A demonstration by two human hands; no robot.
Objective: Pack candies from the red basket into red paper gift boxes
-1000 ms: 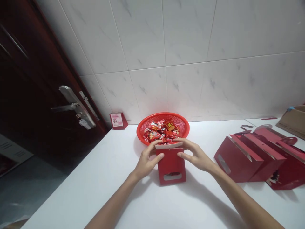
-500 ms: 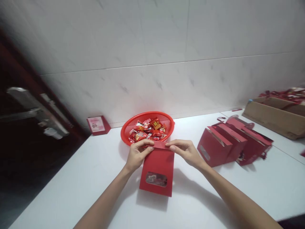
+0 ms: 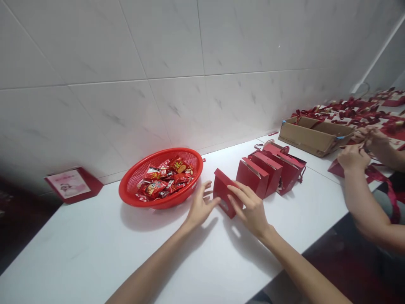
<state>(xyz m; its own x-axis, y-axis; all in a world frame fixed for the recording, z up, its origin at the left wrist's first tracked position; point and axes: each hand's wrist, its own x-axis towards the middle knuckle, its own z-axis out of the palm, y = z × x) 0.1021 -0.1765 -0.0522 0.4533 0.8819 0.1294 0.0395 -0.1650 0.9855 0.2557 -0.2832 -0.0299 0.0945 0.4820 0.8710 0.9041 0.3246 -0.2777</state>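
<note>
A red paper box [image 3: 222,192] stands on the white table, tilted a little, just left of a row of similar red boxes [image 3: 253,177]. My right hand [image 3: 249,207] has its fingers spread over the near right side of the box, touching it. On the box's left, my left hand [image 3: 202,204] is open, fingers apart, close to its edge and holding nothing. To the left of my hands, a red mesh basket [image 3: 161,202] holds several wrapped snacks [image 3: 166,177] in red packets.
A red box with a pink picture card [image 3: 71,185] stands at the far left. At right are a cardboard box [image 3: 306,137], many ribboned red boxes [image 3: 357,109] and another person's hands [image 3: 360,147] at work. A tiled wall [image 3: 177,109] closes the back.
The red box has moved right, from in front of the basket to beside the row. My left hand has let go of it, and my right hand has opened. The view has turned right.
</note>
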